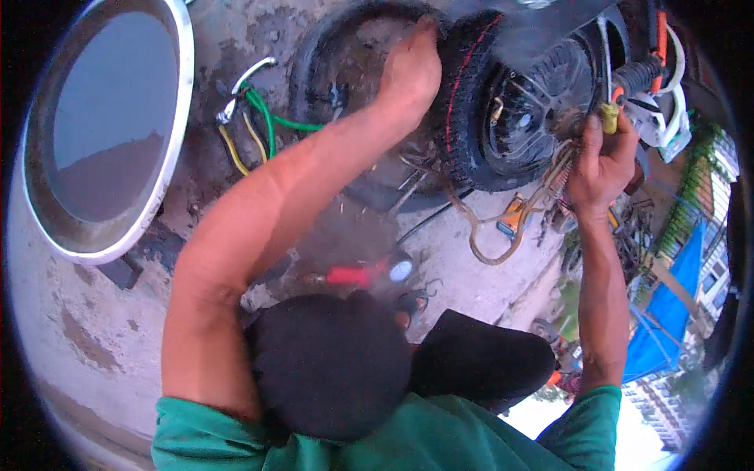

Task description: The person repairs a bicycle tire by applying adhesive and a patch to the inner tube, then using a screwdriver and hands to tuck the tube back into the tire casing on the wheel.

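Note:
A black spoked wheel [548, 106] with a knobby tyre [459, 110], marked by a red line, stands upright ahead of me. My left hand [414, 69] is at the tyre's left side, its back toward me; most of its fingers are hidden, so I cannot tell whether it grips. My right hand [602, 161] is closed round the yellow handle of a screwdriver [609, 116] at the wheel's right edge. The screwdriver's metal shaft points away from me, up along the rim. A blurred grey part covers the wheel's top.
Left stands a wide metal basin [185, 94] of murky water. Green and yellow cords [267, 118] lie beside a black ring [308, 71] on the ground. Nearer are a red-handled gauge [357, 273] and a looped tan hose [491, 257]. An orange-and-black shock absorber [640, 74] is right of the wheel.

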`<state>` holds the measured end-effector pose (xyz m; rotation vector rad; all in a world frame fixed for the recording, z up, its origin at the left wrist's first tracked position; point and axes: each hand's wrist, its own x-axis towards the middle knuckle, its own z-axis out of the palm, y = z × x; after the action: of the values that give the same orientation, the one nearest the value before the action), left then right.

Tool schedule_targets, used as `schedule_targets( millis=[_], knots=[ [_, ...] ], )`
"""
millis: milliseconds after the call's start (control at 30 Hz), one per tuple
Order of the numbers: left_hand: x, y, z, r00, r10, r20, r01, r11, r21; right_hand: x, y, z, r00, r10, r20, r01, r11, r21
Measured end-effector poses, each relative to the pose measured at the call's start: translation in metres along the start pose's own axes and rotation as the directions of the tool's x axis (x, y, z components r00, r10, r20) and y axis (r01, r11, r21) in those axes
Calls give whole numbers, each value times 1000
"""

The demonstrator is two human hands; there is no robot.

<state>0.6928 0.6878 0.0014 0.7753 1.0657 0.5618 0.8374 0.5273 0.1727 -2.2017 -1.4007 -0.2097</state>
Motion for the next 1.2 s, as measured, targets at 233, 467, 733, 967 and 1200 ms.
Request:
schedule_targets(
  millis=[233, 467, 733, 967, 1200],
  knots=[
    [20, -7, -43, 919, -20, 394, 141, 949, -282, 3, -13, 4, 1000, -19, -2, 19, 1000, -11],
    [-10, 5, -67, 790, 68, 609, 75, 976, -206, 6, -13, 4, 998, -64, 22, 65, 996, -55],
    [-38, 5, -47, 799, 244, 549, -375, 917, 139, 7, -21, -1, 997, -63, 54, 71, 983, -168],
    [-43, 16, -48, 854, 230, 467, -390, 877, 281, 20, -34, -6, 986, -31, 164, 77, 957, -281],
    [-36, 0, -49, 810, 388, 439, -504, 843, 186, -47, -121, -35, 933, 166, 319, -119, 980, -161]
  ],
)
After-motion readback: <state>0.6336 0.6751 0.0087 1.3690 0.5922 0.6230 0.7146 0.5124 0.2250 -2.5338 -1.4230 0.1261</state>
